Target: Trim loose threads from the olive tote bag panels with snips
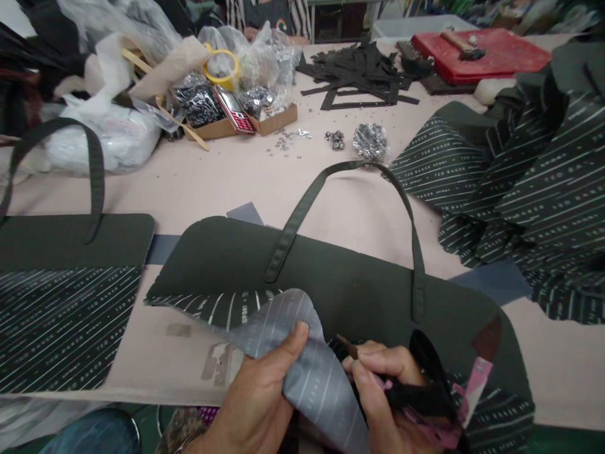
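A dark olive bag panel (350,277) with a curved strap handle (302,214) lies in front of me. My left hand (265,384) pinches its striped, printed lower part, folding it up so the grey underside (278,321) shows. The thumb lies on top of the fold. Close by, my right hand (382,384) grips a tool with a pointed brown tip (347,345), a black loop and pink-wrapped parts; its exact kind is unclear. That tip is at the panel beside the fold; whether it touches is unclear.
Another strapped panel (70,302) lies left. Printed pieces (529,176) are heaped right. Behind are black strips (359,72), a hammer (463,45) on a red board (505,53), small metal parts (283,142), plastic bags (108,135) and yellow tape (224,70). A person (267,19) is opposite.
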`<state>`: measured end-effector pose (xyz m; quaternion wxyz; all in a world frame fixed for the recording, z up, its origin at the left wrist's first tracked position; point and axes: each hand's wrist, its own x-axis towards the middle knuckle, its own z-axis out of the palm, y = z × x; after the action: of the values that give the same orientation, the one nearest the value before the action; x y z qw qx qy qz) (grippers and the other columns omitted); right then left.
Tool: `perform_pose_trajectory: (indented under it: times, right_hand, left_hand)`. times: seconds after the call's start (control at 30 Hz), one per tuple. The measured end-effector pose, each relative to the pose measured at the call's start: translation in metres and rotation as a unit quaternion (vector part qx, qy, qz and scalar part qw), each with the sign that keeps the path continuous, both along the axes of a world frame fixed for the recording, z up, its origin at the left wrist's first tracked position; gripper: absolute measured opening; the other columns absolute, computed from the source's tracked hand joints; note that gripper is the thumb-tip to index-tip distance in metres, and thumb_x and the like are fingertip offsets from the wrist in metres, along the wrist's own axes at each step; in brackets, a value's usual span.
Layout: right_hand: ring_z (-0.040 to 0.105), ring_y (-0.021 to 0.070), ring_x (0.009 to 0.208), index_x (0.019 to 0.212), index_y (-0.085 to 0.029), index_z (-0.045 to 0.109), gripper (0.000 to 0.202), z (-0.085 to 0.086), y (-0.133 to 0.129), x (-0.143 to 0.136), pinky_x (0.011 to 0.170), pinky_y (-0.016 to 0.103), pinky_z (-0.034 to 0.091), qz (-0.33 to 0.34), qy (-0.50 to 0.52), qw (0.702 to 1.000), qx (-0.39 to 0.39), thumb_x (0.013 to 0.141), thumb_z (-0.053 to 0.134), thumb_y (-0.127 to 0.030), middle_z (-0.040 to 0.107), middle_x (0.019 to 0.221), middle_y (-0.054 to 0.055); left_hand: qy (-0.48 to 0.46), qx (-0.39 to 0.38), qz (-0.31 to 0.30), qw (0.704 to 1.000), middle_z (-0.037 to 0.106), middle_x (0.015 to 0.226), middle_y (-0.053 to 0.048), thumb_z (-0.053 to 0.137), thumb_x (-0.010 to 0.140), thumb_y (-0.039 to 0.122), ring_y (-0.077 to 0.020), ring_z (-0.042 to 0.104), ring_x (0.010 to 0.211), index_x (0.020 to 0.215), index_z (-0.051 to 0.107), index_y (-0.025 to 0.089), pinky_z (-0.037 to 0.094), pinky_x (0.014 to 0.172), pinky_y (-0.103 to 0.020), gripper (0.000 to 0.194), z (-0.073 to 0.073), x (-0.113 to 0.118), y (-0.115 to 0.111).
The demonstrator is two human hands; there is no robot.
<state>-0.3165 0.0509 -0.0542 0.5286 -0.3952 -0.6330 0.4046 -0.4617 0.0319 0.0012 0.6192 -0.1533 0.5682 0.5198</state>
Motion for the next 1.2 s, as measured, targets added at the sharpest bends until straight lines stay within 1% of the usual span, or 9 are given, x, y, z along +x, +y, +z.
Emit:
perform_pose_trajectory:
  times: [0.07, 0.23, 0.4, 0.47, 0.6, 0.73, 0.93, 1.13, 1.2]
  right_hand:
    - [0.067, 0.0176, 0.072, 0.095, -0.023, 0.062, 0.019, 0.002, 0.000, 0.001, 0.073, 0.033, 0.056, -0.007, 0.025, 1.000, -0.018, 0.091, 0.058, -0.005, 0.064, 0.075, -0.001]
    - [0.063, 0.0131, 0.061, 0.098, -0.024, 0.059, 0.019, 0.006, 0.000, 0.007, 0.069, 0.032, 0.054, 0.005, 0.104, 0.992, -0.071, 0.094, 0.055, -0.006, 0.060, 0.073, -0.005]
    - [0.064, 0.0131, 0.061, 0.098, -0.023, 0.058, 0.017, 0.006, -0.001, 0.008, 0.065, 0.030, 0.054, 0.001, 0.087, 0.994, -0.060, 0.095, 0.054, -0.006, 0.061, 0.074, -0.004]
    - [0.064, 0.0132, 0.062, 0.095, -0.023, 0.058, 0.016, 0.006, 0.000, 0.007, 0.066, 0.030, 0.055, -0.005, 0.078, 0.995, -0.059, 0.094, 0.055, -0.007, 0.060, 0.072, -0.004]
    - [0.065, 0.0136, 0.065, 0.095, -0.023, 0.059, 0.016, 0.006, 0.001, 0.005, 0.066, 0.028, 0.056, -0.007, 0.054, 0.997, -0.052, 0.093, 0.056, -0.007, 0.062, 0.072, -0.003]
    - [0.065, 0.0130, 0.066, 0.095, -0.024, 0.058, 0.017, 0.007, 0.001, 0.007, 0.067, 0.026, 0.056, 0.001, 0.038, 0.998, -0.055, 0.094, 0.054, -0.007, 0.063, 0.073, -0.003]
    - [0.066, 0.0139, 0.073, 0.096, -0.023, 0.058, 0.017, 0.006, 0.003, 0.009, 0.072, 0.026, 0.057, 0.027, 0.005, 0.999, -0.041, 0.094, 0.054, -0.007, 0.065, 0.074, -0.002]
    - [0.068, 0.0155, 0.077, 0.098, -0.023, 0.060, 0.019, 0.001, 0.003, 0.012, 0.078, 0.029, 0.058, 0.028, -0.020, 0.999, -0.013, 0.091, 0.057, -0.005, 0.065, 0.077, -0.002]
    - [0.068, 0.0156, 0.070, 0.095, -0.024, 0.061, 0.016, 0.000, -0.001, 0.014, 0.075, 0.032, 0.058, 0.015, 0.009, 1.000, -0.019, 0.092, 0.059, -0.008, 0.064, 0.072, -0.003]
  left_hand:
    - [0.004, -0.006, 0.014, 1.000, 0.073, 0.073, -0.003, 0.087, 0.073, 0.027, -0.0174, 0.068, 0.068, 0.076, 0.074, 0.014, 0.055, 0.068, -0.025, 0.018, 0.000, 0.000, 0.001]
    - [0.010, -0.018, 0.032, 0.999, 0.075, 0.078, -0.002, 0.080, 0.080, 0.020, -0.0138, 0.068, 0.066, 0.080, 0.075, 0.016, 0.055, 0.065, -0.022, 0.006, 0.001, 0.000, 0.004]
    - [0.002, -0.022, 0.027, 0.999, 0.077, 0.082, -0.004, 0.071, 0.087, 0.019, -0.0196, 0.072, 0.078, 0.081, 0.075, 0.016, 0.058, 0.082, -0.030, 0.008, 0.008, 0.003, 0.009]
    - [0.007, -0.028, 0.033, 0.999, 0.076, 0.081, -0.004, 0.072, 0.087, 0.017, -0.0201, 0.072, 0.079, 0.080, 0.075, 0.016, 0.058, 0.083, -0.031, 0.007, 0.010, 0.003, 0.009]
    - [0.010, -0.029, 0.032, 0.999, 0.075, 0.077, -0.002, 0.078, 0.081, 0.019, -0.0185, 0.071, 0.074, 0.079, 0.074, 0.016, 0.059, 0.076, -0.028, 0.005, 0.008, 0.001, 0.006]
    - [0.007, -0.018, 0.026, 0.999, 0.073, 0.074, -0.001, 0.079, 0.081, 0.021, -0.0154, 0.068, 0.068, 0.079, 0.074, 0.017, 0.057, 0.070, -0.024, 0.007, 0.004, -0.001, 0.003]
    - [-0.011, -0.011, 0.017, 1.000, 0.071, 0.072, -0.001, 0.080, 0.080, 0.022, -0.0125, 0.063, 0.060, 0.076, 0.073, 0.016, 0.050, 0.055, -0.020, 0.010, 0.004, 0.000, 0.002]
    - [0.001, -0.006, 0.013, 1.000, 0.069, 0.069, 0.001, 0.089, 0.071, 0.026, -0.0108, 0.061, 0.058, 0.078, 0.074, 0.015, 0.049, 0.055, -0.019, 0.019, 0.004, 0.000, 0.002]
    - [-0.001, 0.005, 0.009, 1.000, 0.071, 0.071, 0.001, 0.091, 0.067, 0.029, -0.0124, 0.063, 0.059, 0.079, 0.074, 0.016, 0.050, 0.057, -0.020, 0.025, 0.000, 0.001, 0.000]
